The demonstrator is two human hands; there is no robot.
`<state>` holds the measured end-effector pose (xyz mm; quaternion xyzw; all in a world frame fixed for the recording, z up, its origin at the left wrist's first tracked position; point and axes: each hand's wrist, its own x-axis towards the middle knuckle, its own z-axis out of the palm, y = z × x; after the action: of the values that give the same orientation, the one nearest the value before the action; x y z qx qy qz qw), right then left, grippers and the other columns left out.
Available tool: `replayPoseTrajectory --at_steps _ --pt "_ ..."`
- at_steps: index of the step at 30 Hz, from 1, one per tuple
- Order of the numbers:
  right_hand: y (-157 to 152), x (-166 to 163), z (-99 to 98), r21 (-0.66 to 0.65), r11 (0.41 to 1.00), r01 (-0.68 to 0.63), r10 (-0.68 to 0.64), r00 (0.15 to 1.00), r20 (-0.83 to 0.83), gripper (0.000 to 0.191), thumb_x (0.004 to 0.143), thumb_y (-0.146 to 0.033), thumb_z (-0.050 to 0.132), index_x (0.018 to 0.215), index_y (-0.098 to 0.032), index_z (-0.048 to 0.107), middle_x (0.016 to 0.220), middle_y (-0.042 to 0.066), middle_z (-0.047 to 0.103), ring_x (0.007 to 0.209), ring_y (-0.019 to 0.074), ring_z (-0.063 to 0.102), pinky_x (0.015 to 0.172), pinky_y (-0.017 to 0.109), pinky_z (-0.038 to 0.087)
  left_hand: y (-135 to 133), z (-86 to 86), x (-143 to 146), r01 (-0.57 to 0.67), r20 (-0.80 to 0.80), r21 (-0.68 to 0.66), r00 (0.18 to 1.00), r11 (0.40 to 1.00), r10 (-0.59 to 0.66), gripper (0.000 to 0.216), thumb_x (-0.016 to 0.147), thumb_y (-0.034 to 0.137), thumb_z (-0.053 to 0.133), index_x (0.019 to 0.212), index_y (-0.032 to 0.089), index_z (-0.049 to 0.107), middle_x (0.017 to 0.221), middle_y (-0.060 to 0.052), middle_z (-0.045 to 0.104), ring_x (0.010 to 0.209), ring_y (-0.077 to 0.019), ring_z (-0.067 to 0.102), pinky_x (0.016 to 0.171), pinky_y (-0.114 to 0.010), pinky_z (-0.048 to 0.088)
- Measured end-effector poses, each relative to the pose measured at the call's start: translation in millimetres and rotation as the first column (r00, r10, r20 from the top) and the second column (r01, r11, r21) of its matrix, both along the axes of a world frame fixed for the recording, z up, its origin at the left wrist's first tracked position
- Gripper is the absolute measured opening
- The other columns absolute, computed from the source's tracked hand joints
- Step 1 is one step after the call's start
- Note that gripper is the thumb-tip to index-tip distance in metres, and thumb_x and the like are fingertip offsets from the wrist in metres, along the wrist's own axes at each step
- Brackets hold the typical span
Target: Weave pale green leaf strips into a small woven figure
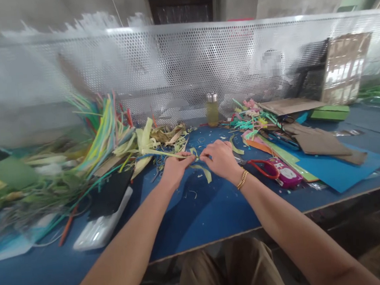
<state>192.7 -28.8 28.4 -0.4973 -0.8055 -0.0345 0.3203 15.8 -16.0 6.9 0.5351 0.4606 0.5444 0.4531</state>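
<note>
My left hand (175, 169) is closed in a pinch on a pale green leaf strip (164, 153), which looks like corn husk. The strip runs back left toward a heap of pale green and dry husks (145, 139). Close beside it, my right hand (222, 157) has its fingers curled together near the strip's end; what lies between the fingertips is too small to tell. Below the hands a short green leaf piece (206, 173) lies on the blue table (212, 219), and another curled piece (236, 145) rests behind my right hand.
Red-handled scissors (264, 167) and a purple packet (286, 173) lie right of my right hand, by cardboard pieces (324, 143) and blue sheets (337, 172). A jar (212, 110) stands behind. Leftward are coloured stems (102, 132) and a black-topped plastic pack (98, 228).
</note>
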Motion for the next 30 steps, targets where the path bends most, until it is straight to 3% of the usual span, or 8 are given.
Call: replayPoseTrajectory --at_steps 6,10,12,16,22,26,30 --pt "5 0 -4.1 -0.076 0.996 -0.042 0.033 0.992 -0.126 0.019 0.089 -0.031 0.056 0.09 -0.028 0.075 0.093 0.003 0.073 0.094 0.0205 0.058 0.086 0.037 0.035 -4 2.9 2 0.056 0.043 0.011 0.997 0.998 -0.056 0.029 0.057 0.03 0.086 0.078 0.016 0.072 0.071 -0.003 0.067 0.066 -0.014 0.057 0.064 -0.026 0.043" --pt "9 -4 -8.7 -0.173 0.978 -0.115 0.056 0.947 -0.315 0.027 0.091 -0.035 0.051 0.082 -0.024 0.074 0.088 0.003 0.073 0.087 0.018 0.062 0.079 0.031 0.042 -7 3.7 4 0.152 0.058 -0.011 0.987 0.988 -0.152 0.032 0.056 0.026 0.086 0.083 0.016 0.073 0.08 -0.004 0.069 0.072 -0.0142 0.06 0.071 -0.028 0.045" --pt "12 -7 -11.7 -0.245 0.943 -0.227 0.076 0.86 -0.505 0.027 0.09 -0.038 0.053 0.081 -0.023 0.073 0.086 0.002 0.073 0.083 0.0164 0.063 0.075 0.029 0.044 -9 3.0 5 0.19 0.068 -0.033 0.98 0.981 -0.188 0.032 0.055 0.026 0.086 0.083 0.016 0.073 0.08 -0.004 0.069 0.071 -0.0139 0.059 0.07 -0.028 0.045" --pt "16 -10 -13.8 -0.25 0.861 -0.442 0.062 0.58 -0.812 0.02 0.076 -0.037 0.068 0.083 -0.019 0.071 0.087 0.004 0.072 0.081 0.0151 0.064 0.075 0.028 0.048 -10 0.6 5 0.225 0.107 -0.094 0.971 0.97 -0.215 0.031 0.056 0.028 0.087 0.081 0.016 0.072 0.071 -0.002 0.064 0.062 -0.0113 0.054 0.06 -0.026 0.04" --pt "16 -10 -10.2 -0.201 0.866 -0.458 0.056 0.488 -0.871 0.019 0.069 -0.035 0.071 0.073 -0.018 0.064 0.071 -0.001 0.064 0.067 0.0106 0.056 0.069 0.026 0.047 -8 0.5 5 0.202 0.115 -0.058 0.974 0.978 -0.194 0.035 0.061 0.032 0.085 0.092 0.019 0.073 0.068 0.0 0.061 0.057 -0.0092 0.048 0.054 -0.024 0.034" --pt "14 -14 -10.7 -0.171 0.855 -0.49 0.067 0.43 -0.9 0.02 0.067 -0.034 0.074 0.071 -0.019 0.062 0.069 -0.002 0.062 0.065 0.0103 0.054 0.068 0.026 0.047 -6 2.6 5 0.071 -0.003 0.115 0.997 0.991 -0.071 0.027 0.062 0.033 0.083 0.083 0.019 0.074 0.079 -0.002 0.066 0.073 -0.0143 0.057 0.069 -0.027 0.043" --pt "11 -15 -8.5 -0.2 0.832 -0.518 0.04 0.414 -0.909 0.02 0.067 -0.035 0.075 0.071 -0.019 0.064 0.071 -0.001 0.064 0.069 0.0116 0.057 0.072 0.028 0.048 -7 5.0 4 0.067 -0.072 0.183 0.996 0.981 -0.055 0.021 0.066 0.036 0.08 0.074 0.018 0.071 0.079 -0.002 0.065 0.078 -0.0158 0.057 0.076 -0.028 0.042"
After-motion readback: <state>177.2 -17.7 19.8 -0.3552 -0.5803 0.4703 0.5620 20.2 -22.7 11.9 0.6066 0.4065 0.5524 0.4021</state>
